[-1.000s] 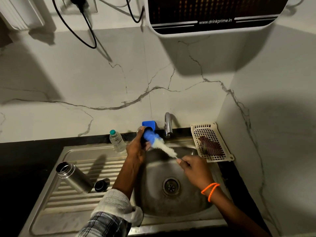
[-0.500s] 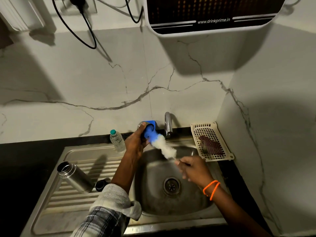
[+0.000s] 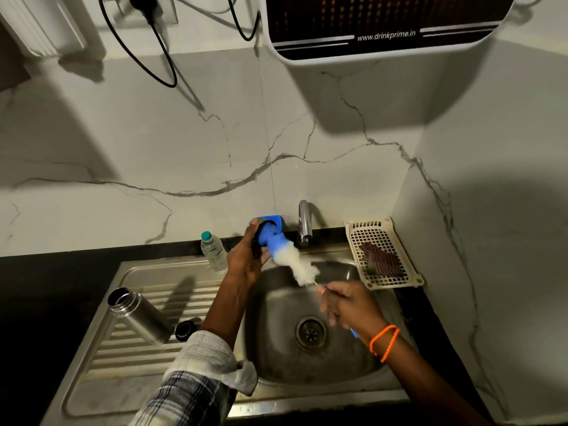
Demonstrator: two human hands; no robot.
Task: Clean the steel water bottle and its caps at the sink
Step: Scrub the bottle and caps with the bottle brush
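My left hand [image 3: 246,261] grips a steel cap [image 3: 255,226] above the back of the sink basin [image 3: 276,358]. A bottle brush [image 3: 292,262] with a blue and white head is stuck into the cap's mouth. My right hand [image 3: 347,305], blurred, holds the brush's thin handle over the basin. The open steel water bottle [image 3: 140,315] stands on the ribbed drainboard at the left. A small black cap [image 3: 186,329] lies right beside it, partly hidden by my left forearm.
A small plastic bottle [image 3: 213,252] stands at the sink's back edge. The tap [image 3: 304,222] is just right of the cap, with a blue object [image 3: 276,218] behind the cap. A cream basket [image 3: 370,233] holding a dark scrubber [image 3: 381,261] sits at the right. Water purifier [image 3: 384,23] overhead.
My left hand has lifted the cap slightly toward the back wall. My right hand has shifted a little right and down while working the brush. The bottle and black cap have not moved.
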